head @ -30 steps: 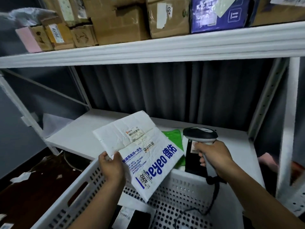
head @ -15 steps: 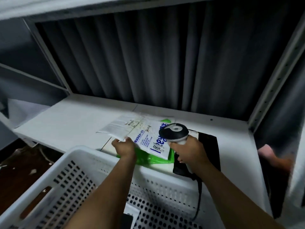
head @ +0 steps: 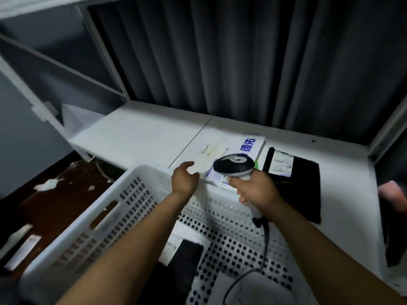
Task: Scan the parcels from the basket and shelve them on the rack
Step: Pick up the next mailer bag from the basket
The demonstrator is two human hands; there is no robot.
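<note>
white parcel (head: 244,144) with blue lettering lies flat just beyond the left hand (head: 185,179), fingers relaxed, holding nothing; right hand (head: 256,190) grips the scanner (head: 233,165), hiding its blurred near edge.

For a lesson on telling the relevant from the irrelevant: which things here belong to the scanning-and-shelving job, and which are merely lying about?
Belong to the job:
white parcel
black parcel
scanner, held in the right hand
basket
rack shelf

Just lying about:
paper scraps on the floor
grey curtain
</note>
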